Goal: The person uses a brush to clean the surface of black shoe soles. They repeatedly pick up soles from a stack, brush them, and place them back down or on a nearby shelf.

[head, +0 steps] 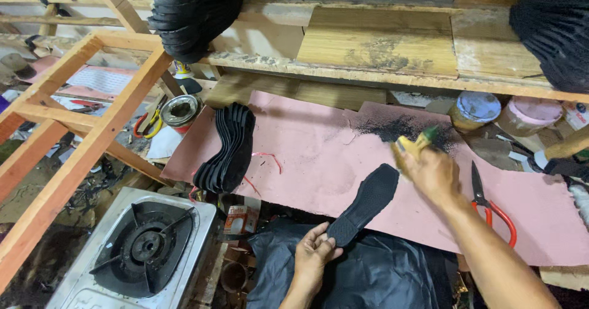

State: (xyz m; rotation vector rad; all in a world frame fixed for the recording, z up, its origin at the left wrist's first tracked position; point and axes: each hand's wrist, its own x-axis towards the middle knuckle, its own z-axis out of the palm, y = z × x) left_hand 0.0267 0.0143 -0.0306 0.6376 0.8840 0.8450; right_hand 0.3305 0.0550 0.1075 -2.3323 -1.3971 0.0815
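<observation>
While our left hand (314,252) grips the heel end of a black shoe sole (365,203) and keeps it flat on the pink sheet (319,155), our right hand (432,173) is clenched around a small brush with a yellow handle (415,143), held just above the toe end. We judge that we are in the step of brushing the sole, and the next stroke needs a steady hold at the heel. Near the right wrist lie red-handled scissors (488,198), which could catch the arm. A stack of black soles (230,148) stands to the left, well apart, and a gas stove (144,247) sits below it.
</observation>
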